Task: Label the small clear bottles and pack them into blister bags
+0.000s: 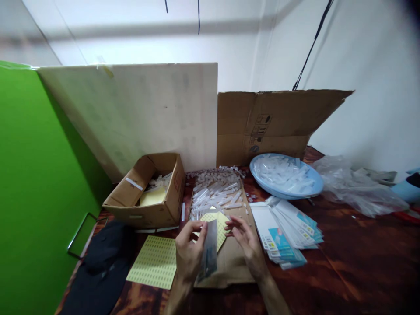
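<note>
My left hand pinches the upper edge of a clear plastic bag, which hangs upright and looks greyish; what is inside is too blurred to name. To its right, my right hand is open with fingers apart, close to the bag but not touching it. Behind both hands a yellow sticker sheet lies on a cardboard piece, partly hidden by the bag. Just beyond it spreads a pile of small clear plastic strips. Another yellow sticker sheet lies flat left of my left hand.
A cardboard box stands at the back left, a dark cap in front of it. At right are a blue basin of clear plastic pieces, fanned white-and-blue packets and a crumpled plastic bag. Cardboard panels stand behind.
</note>
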`<state>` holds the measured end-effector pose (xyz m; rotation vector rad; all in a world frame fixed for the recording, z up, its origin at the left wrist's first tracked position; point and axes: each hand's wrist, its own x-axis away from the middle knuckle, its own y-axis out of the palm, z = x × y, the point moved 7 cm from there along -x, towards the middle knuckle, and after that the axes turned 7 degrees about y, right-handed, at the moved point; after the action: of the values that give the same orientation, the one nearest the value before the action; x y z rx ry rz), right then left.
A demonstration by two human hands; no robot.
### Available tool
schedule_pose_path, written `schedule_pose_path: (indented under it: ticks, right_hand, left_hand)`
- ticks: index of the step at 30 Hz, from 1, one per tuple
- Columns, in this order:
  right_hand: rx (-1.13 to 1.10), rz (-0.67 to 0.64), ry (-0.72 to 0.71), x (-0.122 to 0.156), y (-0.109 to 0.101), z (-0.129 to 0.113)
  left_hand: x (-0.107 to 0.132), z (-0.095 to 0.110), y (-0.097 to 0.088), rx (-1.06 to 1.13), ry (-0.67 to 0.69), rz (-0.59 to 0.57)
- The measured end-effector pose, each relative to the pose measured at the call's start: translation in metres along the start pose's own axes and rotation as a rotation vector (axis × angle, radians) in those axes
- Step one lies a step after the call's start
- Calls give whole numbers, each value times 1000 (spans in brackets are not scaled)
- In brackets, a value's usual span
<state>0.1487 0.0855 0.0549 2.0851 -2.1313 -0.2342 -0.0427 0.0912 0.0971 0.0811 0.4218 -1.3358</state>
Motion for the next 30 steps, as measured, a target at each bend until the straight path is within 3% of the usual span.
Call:
schedule_pose_path:
  ticks: [2, 4, 8, 12, 18, 26, 30]
  right_hand:
    - [29, -79, -13, 7, 14, -10]
    - [83, -72, -22, 11, 21, -16]
    - [113, 60, 27, 8, 9, -8]
    - [143, 46, 93, 2, -3, 7]
    - [344, -84, 51, 4, 8, 5]
    - [595, -140, -70, 10, 17, -3]
    - [687, -181, -90, 12, 18, -7]
  left_hand:
    - [4, 28, 11, -53, 197, -94]
    - [10, 49, 27, -134, 379, -236]
    - [19, 59, 49, -265, 565, -422]
    - [18, 46, 51, -269, 585, -445]
    - [12, 30, 52, -269, 500, -413]
    - [9, 28, 57, -242, 462, -515]
    - [9, 29, 56, -261, 522, -563]
